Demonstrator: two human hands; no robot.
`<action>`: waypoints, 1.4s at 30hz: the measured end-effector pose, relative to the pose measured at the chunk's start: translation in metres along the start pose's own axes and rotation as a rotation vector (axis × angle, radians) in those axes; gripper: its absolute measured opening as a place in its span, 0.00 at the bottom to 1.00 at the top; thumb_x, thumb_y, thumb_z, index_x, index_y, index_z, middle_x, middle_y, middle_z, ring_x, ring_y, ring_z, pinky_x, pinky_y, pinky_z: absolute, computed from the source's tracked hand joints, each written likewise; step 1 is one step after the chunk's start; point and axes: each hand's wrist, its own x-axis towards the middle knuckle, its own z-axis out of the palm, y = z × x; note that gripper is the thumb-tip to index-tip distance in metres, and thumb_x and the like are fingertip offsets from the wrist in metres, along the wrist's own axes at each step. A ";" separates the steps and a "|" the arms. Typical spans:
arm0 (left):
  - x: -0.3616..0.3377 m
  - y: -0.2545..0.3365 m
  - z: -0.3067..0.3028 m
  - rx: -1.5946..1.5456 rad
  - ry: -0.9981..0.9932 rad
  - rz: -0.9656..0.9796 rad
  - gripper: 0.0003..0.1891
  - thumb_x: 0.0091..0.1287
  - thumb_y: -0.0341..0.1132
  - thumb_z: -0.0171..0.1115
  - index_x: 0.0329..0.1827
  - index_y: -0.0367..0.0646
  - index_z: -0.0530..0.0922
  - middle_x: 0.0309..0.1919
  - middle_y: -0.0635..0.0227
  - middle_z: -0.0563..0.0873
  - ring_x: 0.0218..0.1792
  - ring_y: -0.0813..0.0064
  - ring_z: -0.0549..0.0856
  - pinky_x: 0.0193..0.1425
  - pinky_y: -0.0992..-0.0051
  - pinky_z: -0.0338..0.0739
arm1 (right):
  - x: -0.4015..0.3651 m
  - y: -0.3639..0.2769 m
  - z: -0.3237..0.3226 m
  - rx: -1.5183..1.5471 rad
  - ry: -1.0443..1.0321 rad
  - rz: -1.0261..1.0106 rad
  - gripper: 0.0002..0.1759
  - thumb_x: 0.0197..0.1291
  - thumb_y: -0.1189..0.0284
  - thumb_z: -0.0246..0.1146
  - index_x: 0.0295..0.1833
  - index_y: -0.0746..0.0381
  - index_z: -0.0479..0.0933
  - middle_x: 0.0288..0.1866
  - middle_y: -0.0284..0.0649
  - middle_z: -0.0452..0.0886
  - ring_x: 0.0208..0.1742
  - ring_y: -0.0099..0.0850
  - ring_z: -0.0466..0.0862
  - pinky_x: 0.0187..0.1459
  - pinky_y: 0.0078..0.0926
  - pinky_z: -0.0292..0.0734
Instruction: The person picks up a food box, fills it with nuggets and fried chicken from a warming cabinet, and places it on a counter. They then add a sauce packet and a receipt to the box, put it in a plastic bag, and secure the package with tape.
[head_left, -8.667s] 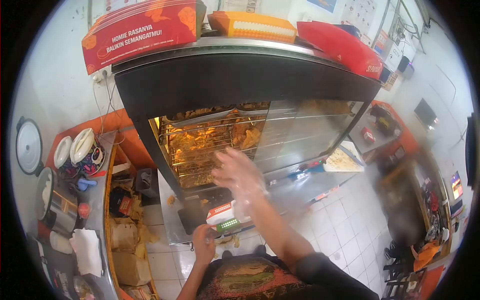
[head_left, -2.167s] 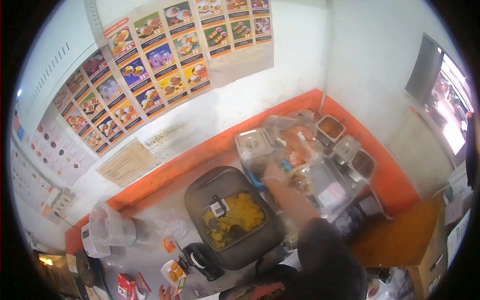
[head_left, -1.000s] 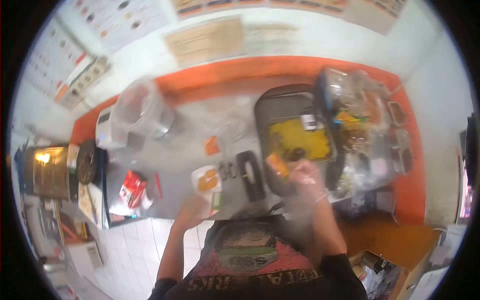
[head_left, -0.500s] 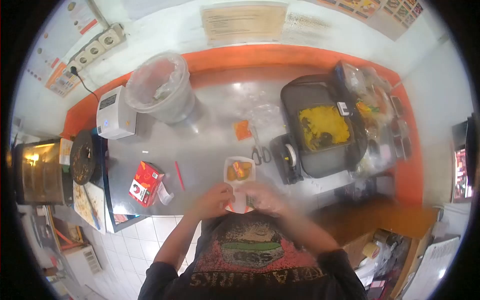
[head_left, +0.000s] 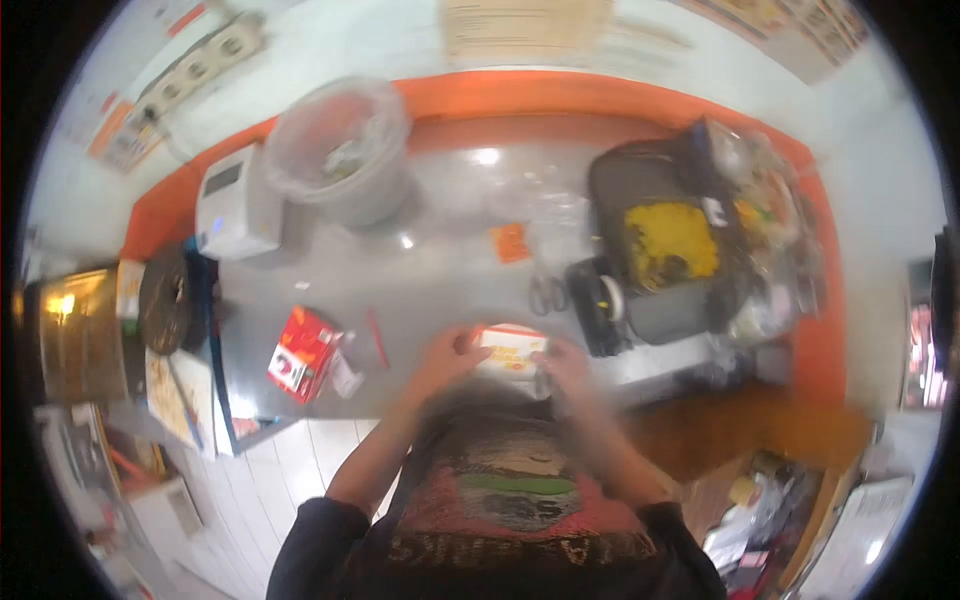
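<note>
A small white paper food box (head_left: 512, 352) with red and yellow print on its top sits at the near edge of the metal counter, its lid folded over. My left hand (head_left: 450, 358) grips the box's left side, thumb on the lid. On the opposite side, my right hand (head_left: 566, 368) holds the right edge, its fingers somewhat blurred. The food inside is hidden by the lid. Just beyond the box lie dark-handled scissors (head_left: 547, 295) and an orange sachet (head_left: 510, 243). A black tape dispenser (head_left: 597, 308) stands to the right of my right hand.
On the left are a red box (head_left: 304, 352), a red pen-like stick (head_left: 377, 338) and a white label printer (head_left: 238, 205). A plastic-lined bucket (head_left: 352, 190) stands behind. To the right rests a black bag (head_left: 665, 315) with a yellow patch, beside plastic-wrapped packages (head_left: 770, 225).
The box was open with browned food pieces showing; its printed lid now covers them. Both hands have moved up along the box to its sides. The whole view has shifted and blurred slightly.
</note>
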 end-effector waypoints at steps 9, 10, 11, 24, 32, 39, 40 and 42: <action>0.009 -0.039 0.013 -0.178 0.112 0.102 0.23 0.62 0.32 0.73 0.59 0.38 0.77 0.59 0.61 0.80 0.54 0.71 0.82 0.58 0.69 0.78 | 0.019 -0.038 0.026 0.013 -0.143 -0.036 0.23 0.57 0.78 0.70 0.59 0.70 0.78 0.52 0.41 0.84 0.50 0.29 0.83 0.55 0.27 0.77; 0.006 -0.035 0.015 -0.217 0.116 0.107 0.23 0.62 0.31 0.72 0.60 0.38 0.77 0.59 0.61 0.80 0.54 0.72 0.82 0.58 0.69 0.78 | 0.021 -0.034 0.028 0.102 -0.176 -0.055 0.23 0.58 0.79 0.69 0.60 0.70 0.77 0.53 0.42 0.84 0.52 0.29 0.82 0.57 0.27 0.76; 0.004 -0.033 0.017 -0.254 0.116 0.112 0.24 0.62 0.30 0.72 0.61 0.38 0.76 0.59 0.61 0.80 0.54 0.72 0.82 0.58 0.69 0.78 | 0.024 -0.032 0.024 -0.062 -0.191 -0.061 0.29 0.59 0.79 0.66 0.66 0.71 0.71 0.57 0.44 0.82 0.55 0.33 0.82 0.61 0.31 0.73; 0.011 -0.033 0.058 -0.341 0.181 0.219 0.14 0.79 0.41 0.51 0.58 0.42 0.73 0.50 0.60 0.79 0.50 0.71 0.79 0.56 0.69 0.74 | -0.003 -0.084 0.066 -0.403 0.017 -0.013 0.22 0.68 0.63 0.58 0.62 0.64 0.75 0.57 0.48 0.81 0.57 0.36 0.80 0.61 0.33 0.72; 0.008 -0.068 0.064 -0.072 0.077 0.231 0.12 0.79 0.41 0.54 0.51 0.42 0.76 0.40 0.66 0.82 0.40 0.78 0.82 0.47 0.75 0.78 | -0.031 -0.069 0.038 -0.561 -0.024 -0.261 0.14 0.67 0.69 0.63 0.50 0.69 0.80 0.49 0.41 0.85 0.50 0.30 0.82 0.55 0.27 0.75; -0.019 -0.006 0.009 -0.185 0.133 0.049 0.19 0.79 0.44 0.50 0.58 0.42 0.83 0.47 0.62 0.87 0.44 0.73 0.87 0.54 0.71 0.82 | -0.043 -0.084 -0.065 -0.188 0.962 -0.243 0.13 0.67 0.85 0.60 0.56 0.69 0.79 0.54 0.45 0.84 0.56 0.31 0.82 0.63 0.26 0.75; -0.022 -0.001 0.006 -0.243 0.166 0.014 0.18 0.79 0.42 0.51 0.56 0.41 0.84 0.47 0.62 0.88 0.44 0.73 0.88 0.53 0.72 0.83 | -0.041 -0.074 -0.086 -0.260 0.967 -0.255 0.16 0.68 0.84 0.59 0.60 0.69 0.76 0.52 0.42 0.84 0.54 0.30 0.82 0.63 0.27 0.76; -0.028 0.003 0.004 -0.382 0.190 -0.015 0.16 0.77 0.39 0.53 0.55 0.38 0.84 0.44 0.62 0.89 0.40 0.74 0.88 0.46 0.73 0.84 | -0.030 -0.038 -0.118 -0.195 0.855 -0.322 0.23 0.68 0.82 0.60 0.69 0.64 0.71 0.48 0.37 0.83 0.51 0.28 0.81 0.60 0.26 0.74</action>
